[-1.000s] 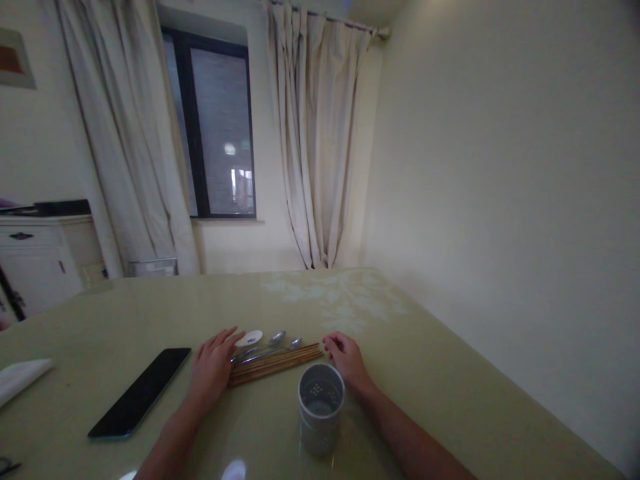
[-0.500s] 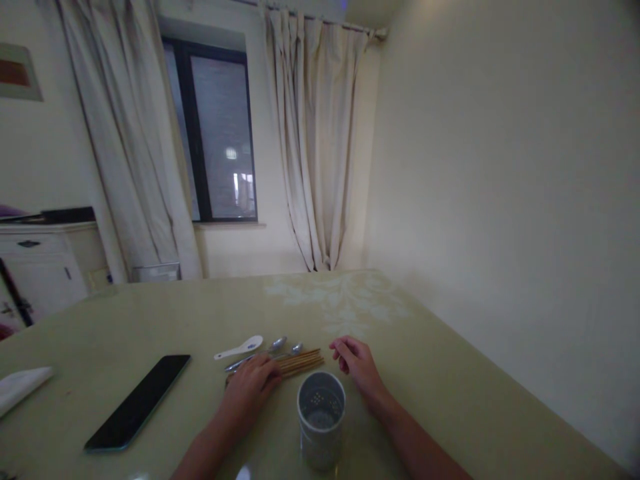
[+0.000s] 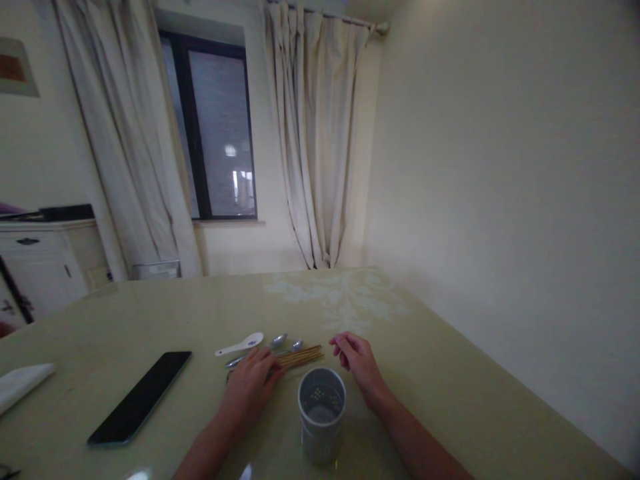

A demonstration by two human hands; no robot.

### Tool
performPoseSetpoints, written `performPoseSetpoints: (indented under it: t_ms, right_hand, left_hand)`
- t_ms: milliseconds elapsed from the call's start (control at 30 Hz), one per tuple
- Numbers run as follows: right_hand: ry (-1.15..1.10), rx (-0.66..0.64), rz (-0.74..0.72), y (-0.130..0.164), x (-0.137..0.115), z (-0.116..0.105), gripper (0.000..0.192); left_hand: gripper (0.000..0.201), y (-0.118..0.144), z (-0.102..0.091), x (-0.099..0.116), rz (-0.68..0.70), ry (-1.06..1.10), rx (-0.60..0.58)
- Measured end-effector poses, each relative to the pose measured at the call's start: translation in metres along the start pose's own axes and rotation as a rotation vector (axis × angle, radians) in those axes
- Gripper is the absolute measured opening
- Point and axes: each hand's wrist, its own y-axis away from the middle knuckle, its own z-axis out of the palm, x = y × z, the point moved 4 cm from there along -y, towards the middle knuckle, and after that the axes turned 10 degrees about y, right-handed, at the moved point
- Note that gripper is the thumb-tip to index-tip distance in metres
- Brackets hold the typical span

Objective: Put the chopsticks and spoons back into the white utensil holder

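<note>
My left hand (image 3: 250, 387) lies flat over the near ends of a bundle of brown chopsticks (image 3: 303, 355) and two metal spoons (image 3: 280, 343) on the pale green table (image 3: 450, 400). A white ceramic spoon (image 3: 240, 345) lies just beyond them, untouched. My right hand (image 3: 361, 365) rests on the table at the right end of the chopsticks, fingers curled, holding nothing. A grey perforated utensil holder (image 3: 321, 413) stands upright between my forearms, nothing showing inside it.
A black phone (image 3: 141, 396) lies face down to the left. A folded white cloth (image 3: 23, 381) sits at the table's left edge. Beyond the table are curtains, a dark window and a white cabinet (image 3: 35, 267). A wall runs along the right side.
My left hand slid right, from beside the white spoon onto the chopsticks and metal spoons, uncovering the white spoon. My right hand stayed at the chopsticks' right end.
</note>
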Motion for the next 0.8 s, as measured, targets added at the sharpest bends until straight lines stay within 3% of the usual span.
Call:
performPoseSetpoints:
  t_ms: [67,200,300,433,533,633,700,800]
  right_hand:
    - [0.033,-0.028,-0.047,0.002,-0.011,-0.004,0.053]
    - [0.071,-0.239,-0.107,0.014,-0.035,0.003,0.045]
    - [-0.004,-0.332,-0.117,0.025,-0.046,0.014,0.039]
    - [-0.083,-0.333,-0.125,0.032,-0.051,0.022,0.035]
    - [-0.086,-0.182,-0.178,0.026,-0.052,0.012,0.035]
    - [-0.182,0.125,-0.213,0.014,-0.054,-0.018,0.037]
    - [-0.311,0.28,-0.214,0.008,-0.055,-0.04,0.039]
    - [-0.435,0.356,-0.211,0.004,-0.059,-0.06,0.04]
  left_hand:
    - [0.022,0.0,-0.007,0.005,-0.02,0.102,0.128]
    - [0.029,0.003,-0.013,0.025,-0.054,0.359,0.277]
    - [0.024,0.006,-0.009,0.047,0.061,0.444,0.273]
    - [0.021,0.009,-0.002,0.064,0.159,0.493,0.221]
    - [0.026,0.008,-0.003,0.059,0.162,0.508,0.273]
    - [0.036,0.005,-0.006,0.039,0.026,0.48,0.347]
    - [0.038,0.002,-0.005,0.023,-0.068,0.411,0.333]
    - [0.029,0.0,-0.001,0.006,-0.08,0.22,0.237]
